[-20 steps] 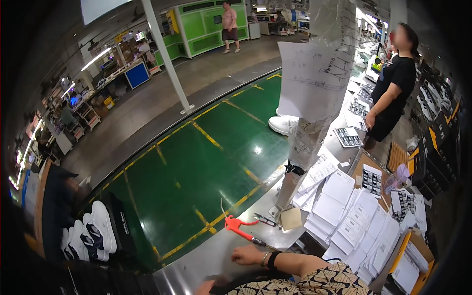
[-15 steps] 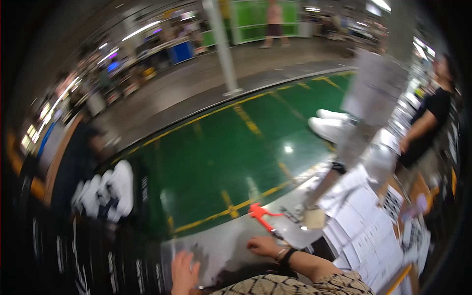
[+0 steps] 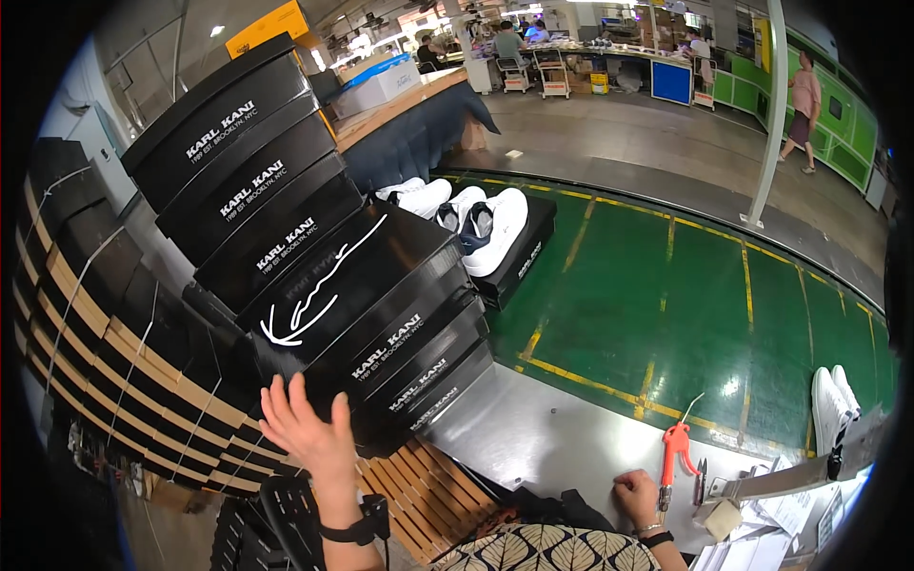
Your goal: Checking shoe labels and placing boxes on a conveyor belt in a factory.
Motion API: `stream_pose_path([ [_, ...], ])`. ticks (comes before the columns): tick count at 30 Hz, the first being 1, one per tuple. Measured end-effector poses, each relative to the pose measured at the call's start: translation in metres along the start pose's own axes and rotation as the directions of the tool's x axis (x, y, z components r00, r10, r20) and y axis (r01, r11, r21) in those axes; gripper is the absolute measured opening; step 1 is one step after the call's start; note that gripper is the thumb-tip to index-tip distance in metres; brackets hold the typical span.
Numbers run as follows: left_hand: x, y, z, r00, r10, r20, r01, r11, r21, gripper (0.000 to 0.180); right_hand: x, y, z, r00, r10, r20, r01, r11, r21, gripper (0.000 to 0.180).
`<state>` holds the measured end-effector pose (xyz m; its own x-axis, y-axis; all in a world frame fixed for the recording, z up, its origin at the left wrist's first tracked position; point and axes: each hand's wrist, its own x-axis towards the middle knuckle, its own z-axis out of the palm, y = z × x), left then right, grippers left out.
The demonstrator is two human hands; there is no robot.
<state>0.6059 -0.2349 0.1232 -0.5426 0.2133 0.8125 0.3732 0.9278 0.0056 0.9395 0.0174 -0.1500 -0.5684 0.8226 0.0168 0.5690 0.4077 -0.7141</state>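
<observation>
My left hand [image 3: 309,423] is raised with fingers spread and holds nothing. It is in front of the near stack of black shoe boxes, close to the top box [image 3: 347,285], whose lid has a white scrawl. I cannot tell whether it touches the box. My right hand [image 3: 636,497] rests on the metal table edge [image 3: 562,433] with fingers curled in and nothing visible in them. Beside it lie a red air blow gun [image 3: 676,452] with a thin nozzle and a small dark pointed tool [image 3: 702,482].
A taller stack of black shoe boxes [image 3: 238,133] stands behind. White shoes [image 3: 495,233] sit on a box by the green conveyor belt [image 3: 609,314]; another white pair [image 3: 834,404] is at right. Papers [image 3: 762,533] and a beige block [image 3: 722,519] lie right. Flat cartons [image 3: 114,371] are stacked left.
My view has swung left, bringing the shoe box stacks into sight. My left hand has lifted from beside the metal table toward the boxes. The right hand stays at the table.
</observation>
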Motion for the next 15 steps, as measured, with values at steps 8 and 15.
stream_pose_path([
  [8,-0.008,-0.073,0.036,0.976,0.18,-0.12,-0.197,0.968,-0.153,0.058,0.004,-0.01,-0.012,1.0,0.003,0.017,-0.002,0.999,-0.035,0.007],
  [15,0.017,-0.076,0.034,0.924,0.305,-0.232,-0.354,0.91,-0.216,0.041,0.006,-0.001,0.0,0.996,0.018,0.085,-0.014,0.999,-0.046,0.013],
])
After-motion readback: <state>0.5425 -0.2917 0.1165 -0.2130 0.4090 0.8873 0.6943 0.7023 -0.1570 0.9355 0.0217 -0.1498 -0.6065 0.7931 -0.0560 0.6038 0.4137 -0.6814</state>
